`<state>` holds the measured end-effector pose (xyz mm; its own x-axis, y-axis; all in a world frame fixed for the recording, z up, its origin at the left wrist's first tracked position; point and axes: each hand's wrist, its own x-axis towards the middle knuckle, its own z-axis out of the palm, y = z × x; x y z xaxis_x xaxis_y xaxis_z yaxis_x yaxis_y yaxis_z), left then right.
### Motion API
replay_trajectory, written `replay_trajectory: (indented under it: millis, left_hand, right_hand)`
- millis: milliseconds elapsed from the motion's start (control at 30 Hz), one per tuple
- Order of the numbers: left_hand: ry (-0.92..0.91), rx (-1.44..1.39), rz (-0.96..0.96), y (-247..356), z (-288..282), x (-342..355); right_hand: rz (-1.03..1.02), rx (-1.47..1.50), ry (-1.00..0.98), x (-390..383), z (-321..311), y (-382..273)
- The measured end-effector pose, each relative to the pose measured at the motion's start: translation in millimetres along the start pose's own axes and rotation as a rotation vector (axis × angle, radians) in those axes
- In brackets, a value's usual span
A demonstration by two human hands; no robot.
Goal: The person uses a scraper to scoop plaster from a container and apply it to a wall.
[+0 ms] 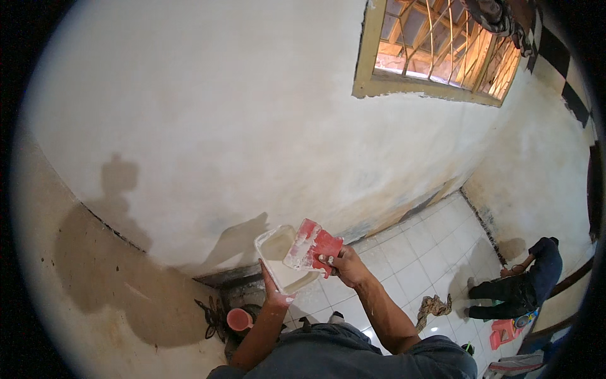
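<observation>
My left hand point(273, 289) is closed on the edge of a white rectangular tub point(262, 243), held tilted in front of the wall. Pale, wet-looking paste lies inside it. Above the tub, my right hand point(345, 265) grips a red plastic putty spreader point(325, 242) by its near end. White paste coats the wide blade of the spreader, which overlaps the tub's right side. Whether the blade touches the tub I cannot tell. White smears mark the fingers of my right hand.
A pale, patchy wall point(189, 126) rises ahead, with a barred window point(435, 50) at upper right. A pink container point(239, 319) and dark cables point(213, 319) are at lower left. On the tiled floor point(404, 252) lies a brown cloth point(433, 309). Another person point(536, 278) stands right, near a red stool point(504, 333).
</observation>
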<state>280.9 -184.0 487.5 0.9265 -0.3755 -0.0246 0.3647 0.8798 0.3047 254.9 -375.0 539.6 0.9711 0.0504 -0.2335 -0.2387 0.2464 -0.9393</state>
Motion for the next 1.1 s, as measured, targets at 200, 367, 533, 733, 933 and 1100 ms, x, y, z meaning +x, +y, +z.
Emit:
replay_trajectory:
  millis: [200,367,533,733,933,1100]
  left_hand:
    - [-0.102,0.030,0.100,-44.0,20.9,4.8]
    - [-0.188,0.029,0.110,-78.4,11.6,10.0]
    - [0.022,-0.049,0.007,-111.4,25.3,19.3]
    - [0.091,0.219,0.187,-131.8,36.1,26.5]
    - [-0.117,-0.109,0.112,-138.7,20.8,33.0]
    - [0.121,0.029,0.215,-138.9,34.1,21.0]
  right_hand:
    - [-0.258,-0.312,0.051,-16.2,-14.5,-24.2]
    - [-0.365,-0.727,0.199,-8.3,-35.5,-33.6]
    - [-0.252,-0.907,-0.014,-0.6,-53.1,-44.0]
    - [-0.319,-0.926,-0.154,-3.3,-65.1,-53.3]
    - [-0.532,-0.996,0.025,-27.7,-78.2,-61.9]
    - [-0.563,-0.881,-0.015,-28.1,-92.2,-21.6]
